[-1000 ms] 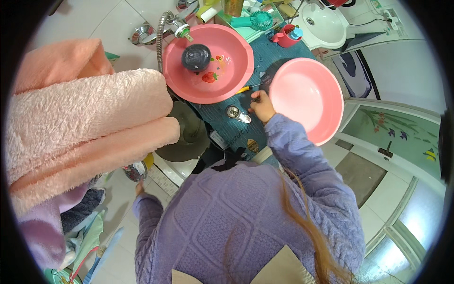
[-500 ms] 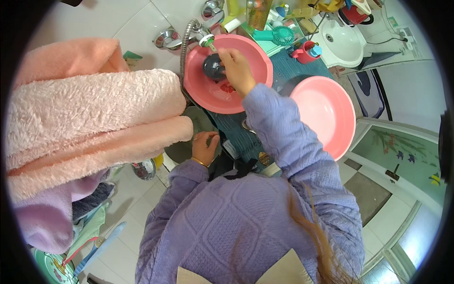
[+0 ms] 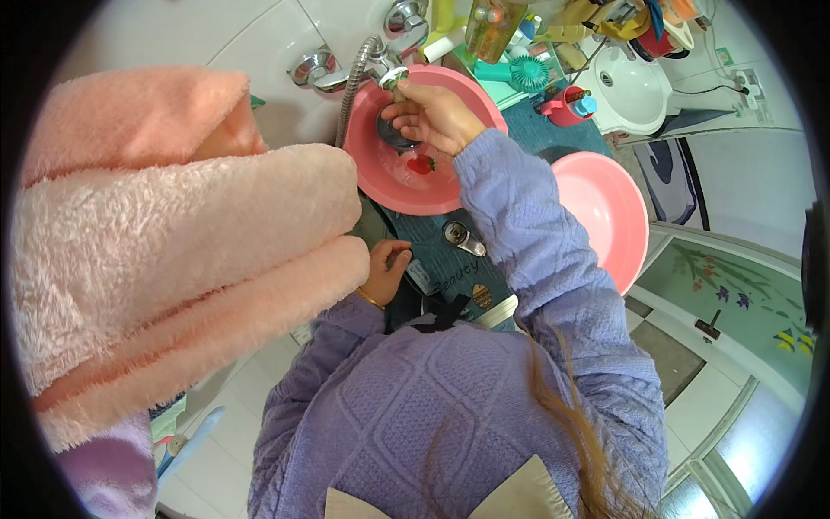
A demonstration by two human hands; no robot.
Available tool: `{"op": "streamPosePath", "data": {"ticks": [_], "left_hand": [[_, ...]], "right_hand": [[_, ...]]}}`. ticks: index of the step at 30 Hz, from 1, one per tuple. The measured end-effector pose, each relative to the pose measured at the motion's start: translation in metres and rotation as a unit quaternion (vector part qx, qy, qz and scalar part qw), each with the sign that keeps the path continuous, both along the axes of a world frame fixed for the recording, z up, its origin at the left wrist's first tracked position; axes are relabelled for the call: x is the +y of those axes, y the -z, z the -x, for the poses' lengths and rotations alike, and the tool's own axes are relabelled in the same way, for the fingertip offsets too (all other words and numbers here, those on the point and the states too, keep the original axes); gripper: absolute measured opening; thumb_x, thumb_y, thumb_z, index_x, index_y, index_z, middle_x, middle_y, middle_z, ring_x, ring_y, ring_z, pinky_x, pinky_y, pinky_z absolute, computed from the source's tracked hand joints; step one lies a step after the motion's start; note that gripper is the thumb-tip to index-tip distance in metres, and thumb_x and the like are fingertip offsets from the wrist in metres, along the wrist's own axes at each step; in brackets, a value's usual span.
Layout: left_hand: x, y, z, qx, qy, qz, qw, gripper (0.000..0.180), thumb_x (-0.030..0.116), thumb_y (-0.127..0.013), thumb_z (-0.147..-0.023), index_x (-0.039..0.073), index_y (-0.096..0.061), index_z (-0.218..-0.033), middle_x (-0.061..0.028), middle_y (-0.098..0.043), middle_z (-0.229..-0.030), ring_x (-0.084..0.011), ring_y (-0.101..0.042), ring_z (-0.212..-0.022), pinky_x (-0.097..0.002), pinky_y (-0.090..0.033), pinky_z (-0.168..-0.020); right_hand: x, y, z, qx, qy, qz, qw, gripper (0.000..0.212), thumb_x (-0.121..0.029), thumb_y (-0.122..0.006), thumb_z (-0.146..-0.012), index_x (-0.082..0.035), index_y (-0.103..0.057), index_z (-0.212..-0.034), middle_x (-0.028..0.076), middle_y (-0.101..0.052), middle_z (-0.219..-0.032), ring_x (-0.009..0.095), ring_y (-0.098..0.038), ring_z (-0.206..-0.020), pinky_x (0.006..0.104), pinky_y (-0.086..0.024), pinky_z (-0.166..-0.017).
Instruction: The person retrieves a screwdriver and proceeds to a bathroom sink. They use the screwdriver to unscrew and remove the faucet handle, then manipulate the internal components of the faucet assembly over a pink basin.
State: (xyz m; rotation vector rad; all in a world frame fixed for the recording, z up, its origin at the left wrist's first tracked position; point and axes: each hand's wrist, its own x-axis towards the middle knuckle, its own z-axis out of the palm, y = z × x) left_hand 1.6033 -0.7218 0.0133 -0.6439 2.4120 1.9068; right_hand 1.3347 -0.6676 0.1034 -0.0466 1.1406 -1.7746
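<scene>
My right hand (image 3: 432, 117) reaches over a pink basin (image 3: 367, 186), its fingers curled at the small green-and-white nozzle (image 3: 396, 80) of the wall faucet. Under those fingers sits a dark round thing (image 3: 396, 137), partly covered; its kind is unclear. A red strawberry-like shape (image 3: 421, 164) shows on the basin's bottom. Low beside the towels, my left hand (image 3: 386, 268) hangs with loosely bent fingers and nothing visible in it. A yellow bracelet circles that wrist.
Thick peach towels (image 3: 190, 199) hang close on the left. A second pink basin (image 3: 641, 208) stands right of my right arm. A green brush (image 3: 527, 74), a pink mug (image 3: 566, 108) and a white sink (image 3: 635, 91) are beyond. A small metal-and-white item (image 3: 462, 235) lies on the dark mat.
My right hand has lifted off the dark round thing to the nozzle. The view has shifted, with the towels now covering more around my left hand.
</scene>
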Motion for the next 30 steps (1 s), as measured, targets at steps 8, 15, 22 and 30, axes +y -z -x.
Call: {"op": "streamPosePath", "data": {"ticks": [8,15,22,30], "left_hand": [[0.001,-0.039,0.096,0.137,-0.083,-0.08,0.984,0.022,0.011,-0.059,-0.085,0.001,-0.059,-0.105,-0.0046,-0.061,-0.089,-0.0104,-0.054,-0.076,-0.0241,-0.045,-0.068],[-0.022,-0.067,0.174,0.108,-0.212,-0.464,0.854,0.028,0.023,-0.05,-0.09,0.009,-0.055,-0.114,0.0011,-0.058,-0.103,-0.011,-0.053,-0.09,-0.0281,-0.042,-0.079],[-0.027,-0.071,0.192,0.076,-0.204,-0.555,0.803,0.02,0.024,-0.051,-0.09,0.014,-0.056,-0.106,0.0032,-0.059,-0.094,-0.0115,-0.054,-0.087,-0.0326,-0.038,-0.083],[-0.03,-0.066,0.192,0.05,-0.212,-0.577,0.788,0.019,0.022,-0.058,-0.088,0.013,-0.059,-0.104,0.003,-0.058,-0.081,-0.0109,-0.053,-0.084,-0.0311,-0.042,-0.077]], "right_hand": [[-0.002,0.007,-0.004,0.615,0.098,-0.273,0.733,0.026,-0.026,-0.065,-0.078,-0.006,-0.051,-0.086,0.009,-0.061,-0.066,0.027,-0.06,-0.061,0.0372,-0.049,-0.056],[0.0,-0.005,-0.01,0.644,0.156,-0.249,0.706,0.027,-0.022,-0.066,-0.074,-0.008,-0.058,-0.096,0.008,-0.055,-0.103,0.026,-0.058,-0.089,0.0371,-0.048,-0.07],[-0.01,0.012,0.015,0.579,0.22,-0.134,0.774,0.016,-0.013,-0.063,-0.078,-0.003,-0.064,-0.09,0.01,-0.059,-0.081,0.022,-0.06,-0.072,0.0329,-0.048,-0.064],[0.006,0.036,0.029,0.032,0.311,-0.053,0.949,0.012,-0.017,-0.05,-0.091,-0.005,-0.052,-0.091,0.002,-0.053,-0.071,0.013,-0.052,-0.059,0.0277,-0.048,-0.052]]}}
